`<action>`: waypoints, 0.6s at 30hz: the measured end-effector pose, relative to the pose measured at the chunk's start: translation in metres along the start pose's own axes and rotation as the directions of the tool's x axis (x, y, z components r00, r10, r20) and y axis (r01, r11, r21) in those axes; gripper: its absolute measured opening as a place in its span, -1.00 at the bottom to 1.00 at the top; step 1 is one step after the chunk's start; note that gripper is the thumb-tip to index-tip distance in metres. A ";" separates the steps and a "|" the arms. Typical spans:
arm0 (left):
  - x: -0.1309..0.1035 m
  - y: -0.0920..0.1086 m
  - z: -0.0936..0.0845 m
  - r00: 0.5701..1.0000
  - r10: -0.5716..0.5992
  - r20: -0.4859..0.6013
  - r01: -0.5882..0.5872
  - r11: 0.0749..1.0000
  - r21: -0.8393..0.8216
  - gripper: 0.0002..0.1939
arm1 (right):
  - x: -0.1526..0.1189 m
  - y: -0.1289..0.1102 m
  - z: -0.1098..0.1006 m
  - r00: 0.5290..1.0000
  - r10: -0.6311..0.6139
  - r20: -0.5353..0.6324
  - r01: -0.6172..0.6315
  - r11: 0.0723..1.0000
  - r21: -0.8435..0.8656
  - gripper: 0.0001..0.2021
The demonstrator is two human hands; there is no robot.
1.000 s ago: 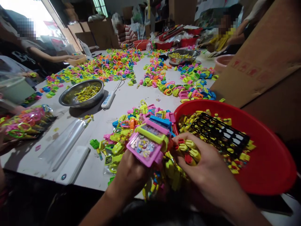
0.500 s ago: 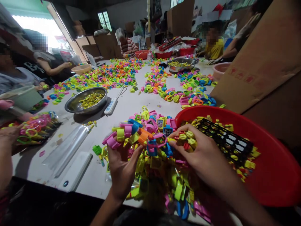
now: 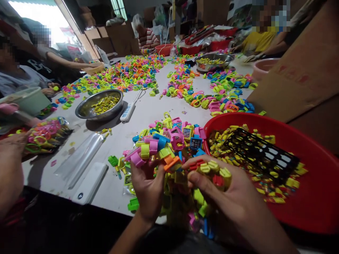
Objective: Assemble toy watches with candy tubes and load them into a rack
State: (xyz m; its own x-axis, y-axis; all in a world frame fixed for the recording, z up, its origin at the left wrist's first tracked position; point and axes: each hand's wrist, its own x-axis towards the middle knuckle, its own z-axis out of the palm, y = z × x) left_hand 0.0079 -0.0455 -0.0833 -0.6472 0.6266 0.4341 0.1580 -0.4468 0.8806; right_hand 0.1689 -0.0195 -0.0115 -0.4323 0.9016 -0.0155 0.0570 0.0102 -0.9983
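Left hand [image 3: 147,190]: thumb and fingers curled with a gap between, gripping a row of plastic toy watches [image 3: 145,151] in pink, yellow, blue and orange, held up over the near table edge. Right hand [image 3: 234,195]: fingers bent in, thumb pressed across, clutching small yellow-and-red plastic pieces [image 3: 212,166]; fingertips near the orange end of the row, contact unclear. Pile of toy watches [image 3: 187,133] directly behind and below both hands, partly blocked by them.

Writing: white lettering on a co-worker's dark shirt [image 3: 39,67], begins with "B", rest unclear. Faint red marks on cardboard box [image 3: 296,74], not readable. Round logo on white oblong device [image 3: 91,183], too small to read.

Right: red basin [image 3: 315,197] with yellow pieces, black grid tray [image 3: 265,153] lying tilted on them. Cardboard box leans in, hides table's right side. Left: clear plastic bags [image 3: 81,158], steel bowl [image 3: 99,114] of yellow pieces, white power strip [image 3: 128,112]. Co-worker's hand [image 3: 12,158] touches filled bag [image 3: 46,135], far left.
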 end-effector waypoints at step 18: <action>-0.019 0.016 0.002 0.967 -0.230 0.113 0.245 0.957 -0.152 -0.70 | -0.010 0.020 0.017 0.924 -0.363 -0.117 0.242 0.794 -0.557 -0.80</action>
State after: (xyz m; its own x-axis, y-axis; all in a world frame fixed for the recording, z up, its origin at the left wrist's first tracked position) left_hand 0.0236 -0.0631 -0.0774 -0.5776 0.7806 0.2388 -0.1209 -0.3711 0.9207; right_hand 0.1591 -0.0356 -0.0320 -0.3152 0.8802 0.3549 0.4421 0.4671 -0.7657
